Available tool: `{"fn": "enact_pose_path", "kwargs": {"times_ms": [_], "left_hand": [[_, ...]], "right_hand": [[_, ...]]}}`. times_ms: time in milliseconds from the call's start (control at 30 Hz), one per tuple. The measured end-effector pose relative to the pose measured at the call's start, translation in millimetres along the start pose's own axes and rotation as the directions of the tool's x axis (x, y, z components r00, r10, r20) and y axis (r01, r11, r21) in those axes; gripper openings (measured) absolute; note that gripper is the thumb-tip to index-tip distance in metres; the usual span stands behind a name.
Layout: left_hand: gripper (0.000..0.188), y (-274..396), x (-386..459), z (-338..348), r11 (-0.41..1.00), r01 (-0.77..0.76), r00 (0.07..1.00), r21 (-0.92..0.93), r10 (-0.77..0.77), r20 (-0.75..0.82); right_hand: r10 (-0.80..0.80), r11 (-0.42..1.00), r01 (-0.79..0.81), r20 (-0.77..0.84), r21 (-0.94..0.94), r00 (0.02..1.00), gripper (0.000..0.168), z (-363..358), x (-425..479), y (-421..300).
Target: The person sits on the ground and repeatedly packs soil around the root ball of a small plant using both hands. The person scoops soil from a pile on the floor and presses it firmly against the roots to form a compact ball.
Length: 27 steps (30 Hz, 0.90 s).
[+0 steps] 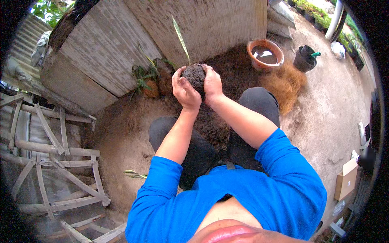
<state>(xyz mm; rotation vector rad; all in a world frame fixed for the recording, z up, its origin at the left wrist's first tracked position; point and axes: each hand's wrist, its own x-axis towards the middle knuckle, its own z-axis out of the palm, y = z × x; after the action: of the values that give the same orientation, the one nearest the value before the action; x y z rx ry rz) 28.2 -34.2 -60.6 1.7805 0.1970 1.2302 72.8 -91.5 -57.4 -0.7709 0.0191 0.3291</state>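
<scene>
Between my two cupped palms is a ball of dark, moist soil (194, 76). My left hand (186, 91) wraps its left side and underside, thumb pointing up along it. From the right, my right hand (212, 83) presses against the ball with its fingertips near the top. A long, narrow variegated leaf (180, 39), like a snake plant's, rises from behind the soil ball; its base is hidden. Soil smudges the fingers of both hands. Below them, loose dark soil (212, 129) lies on the ground between my knees.
Left of my hands, leafy plants (145, 77) with brown root balls (151, 88) stand by a board wall (112, 42). To the right are an orange-brown basin of water (265, 54), a black pot (304, 59) with a green-handled tool, and brown fibre (282, 83). A wooden frame (57, 148) stands far left.
</scene>
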Motion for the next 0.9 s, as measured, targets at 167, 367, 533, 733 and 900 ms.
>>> {"fn": "enact_pose_path", "kwargs": {"times_ms": [167, 367, 533, 733, 900], "left_hand": [[0.056, 9, 0, 3, 0.984, -0.119, 0.978, -0.132, 0.094, -0.187], [0.058, 20, -6, -8, 0.996, -0.043, 0.993, 0.079, 0.051, -0.103], [0.067, 20, 8, -18, 0.962, 0.148, 0.988, -0.228, -0.153, -0.005], [0.071, 38, 13, -41, 0.461, 0.680, 0.711, -0.570, -0.606, 0.357], [0.054, 26, 4, -39, 0.556, 0.502, 0.778, -0.662, -0.625, 0.065]], "right_hand": [[0.091, 0.990, -0.100, 0.092, 0.104, 0.992, 0.029, 6, -10, -8], [-0.214, 0.937, 0.244, 0.140, -0.252, 0.967, 0.023, 1, -17, 1], [0.125, 0.966, -0.153, 0.140, 0.208, 0.982, 0.031, 4, -4, -10], [-0.045, 0.992, 0.068, 0.205, -0.105, 0.978, 0.047, 16, -15, -18], [-0.316, 0.748, 0.504, 0.436, -0.431, 0.843, 0.039, 28, -34, 5]]}}
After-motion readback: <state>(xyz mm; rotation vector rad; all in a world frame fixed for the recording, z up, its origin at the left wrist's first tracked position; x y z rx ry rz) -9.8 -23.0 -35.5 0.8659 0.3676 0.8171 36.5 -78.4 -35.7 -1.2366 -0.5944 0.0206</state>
